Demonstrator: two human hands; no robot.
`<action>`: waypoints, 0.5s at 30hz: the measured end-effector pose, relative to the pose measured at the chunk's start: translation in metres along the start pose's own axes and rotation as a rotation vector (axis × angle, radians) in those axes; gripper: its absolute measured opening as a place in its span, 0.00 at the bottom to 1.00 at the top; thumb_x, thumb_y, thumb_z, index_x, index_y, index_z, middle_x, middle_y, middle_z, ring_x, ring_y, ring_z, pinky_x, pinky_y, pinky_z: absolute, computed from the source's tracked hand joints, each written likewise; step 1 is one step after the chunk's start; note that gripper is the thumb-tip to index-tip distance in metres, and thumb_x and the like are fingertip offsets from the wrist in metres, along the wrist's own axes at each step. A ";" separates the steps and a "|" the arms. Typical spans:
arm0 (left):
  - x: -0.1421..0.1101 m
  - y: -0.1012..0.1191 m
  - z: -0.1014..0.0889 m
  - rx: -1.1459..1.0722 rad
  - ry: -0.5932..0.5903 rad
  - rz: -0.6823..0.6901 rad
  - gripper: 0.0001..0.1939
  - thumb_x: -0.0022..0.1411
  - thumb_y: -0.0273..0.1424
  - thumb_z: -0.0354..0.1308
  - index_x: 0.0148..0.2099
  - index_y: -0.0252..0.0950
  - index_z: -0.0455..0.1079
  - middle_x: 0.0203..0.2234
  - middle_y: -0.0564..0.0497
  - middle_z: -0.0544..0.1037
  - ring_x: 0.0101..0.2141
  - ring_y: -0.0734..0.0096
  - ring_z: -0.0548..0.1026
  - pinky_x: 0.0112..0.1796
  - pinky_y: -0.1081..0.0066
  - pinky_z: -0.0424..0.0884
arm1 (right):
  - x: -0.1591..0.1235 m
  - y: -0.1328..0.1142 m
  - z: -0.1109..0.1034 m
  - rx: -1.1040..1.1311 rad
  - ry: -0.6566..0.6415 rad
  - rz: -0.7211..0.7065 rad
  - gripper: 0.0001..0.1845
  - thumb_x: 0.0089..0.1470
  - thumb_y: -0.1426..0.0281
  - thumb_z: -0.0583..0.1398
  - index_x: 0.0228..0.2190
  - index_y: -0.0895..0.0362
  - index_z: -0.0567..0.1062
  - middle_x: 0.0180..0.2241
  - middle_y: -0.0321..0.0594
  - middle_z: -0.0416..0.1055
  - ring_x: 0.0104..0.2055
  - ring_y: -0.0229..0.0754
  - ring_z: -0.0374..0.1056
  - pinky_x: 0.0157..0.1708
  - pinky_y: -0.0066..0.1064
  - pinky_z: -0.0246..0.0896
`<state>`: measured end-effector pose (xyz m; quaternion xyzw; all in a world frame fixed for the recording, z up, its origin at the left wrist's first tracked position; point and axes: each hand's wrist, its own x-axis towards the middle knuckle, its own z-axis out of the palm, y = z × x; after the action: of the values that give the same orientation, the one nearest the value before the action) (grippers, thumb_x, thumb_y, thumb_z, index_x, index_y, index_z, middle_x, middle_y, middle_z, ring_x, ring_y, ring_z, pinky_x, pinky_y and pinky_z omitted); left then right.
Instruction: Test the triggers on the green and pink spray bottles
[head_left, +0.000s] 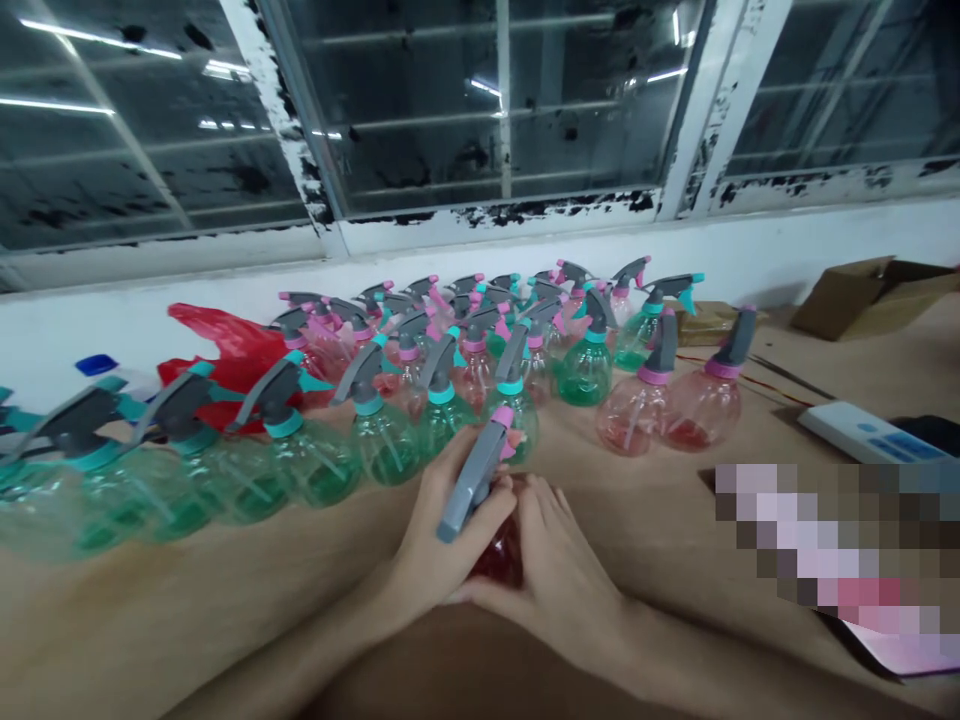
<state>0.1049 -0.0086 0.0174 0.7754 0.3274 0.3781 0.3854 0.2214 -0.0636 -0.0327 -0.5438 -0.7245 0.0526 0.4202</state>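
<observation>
The pink transparent plastic spray bottle with grey trigger head (501, 550) sits over the near worktop (630, 510), left hand (461, 510) gripping its neck, right hand (559, 570) wrapped around its body; behind stand green and pink spray bottles (442, 410).

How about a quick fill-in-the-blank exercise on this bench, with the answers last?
The left hand and right hand hold a bottle with a ____ nozzle tip.
The crumpled plastic bag is ____.
The front-left bottles contain ____ liquid.
The open cardboard box lies to the ____ of the bottles.

Missing words: pink; red; green; right.
</observation>
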 end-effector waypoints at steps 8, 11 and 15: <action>-0.005 -0.007 -0.031 0.066 0.047 0.019 0.11 0.51 0.26 0.50 0.38 0.41 0.65 0.26 0.54 0.72 0.27 0.69 0.72 0.28 0.68 0.71 | -0.002 0.021 0.001 0.164 -0.299 -0.080 0.45 0.41 0.49 0.62 0.54 0.57 0.55 0.52 0.49 0.63 0.53 0.50 0.59 0.50 0.45 0.58; -0.004 -0.009 -0.036 0.088 0.046 0.010 0.09 0.50 0.27 0.49 0.36 0.41 0.64 0.24 0.55 0.71 0.24 0.70 0.71 0.26 0.69 0.70 | -0.010 0.046 -0.004 0.044 -0.376 -0.111 0.42 0.44 0.49 0.60 0.54 0.58 0.57 0.53 0.51 0.62 0.56 0.51 0.57 0.53 0.48 0.55; 0.002 -0.010 -0.040 0.091 0.018 0.075 0.12 0.48 0.25 0.48 0.36 0.42 0.66 0.25 0.54 0.70 0.25 0.70 0.71 0.28 0.70 0.69 | -0.021 0.074 -0.012 -0.066 -0.444 -0.087 0.33 0.50 0.52 0.57 0.55 0.54 0.59 0.56 0.47 0.60 0.58 0.50 0.55 0.54 0.49 0.53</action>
<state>0.0696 0.0117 0.0265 0.8005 0.3186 0.3838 0.3324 0.2855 -0.0555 -0.0759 -0.5004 -0.8235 0.1292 0.2342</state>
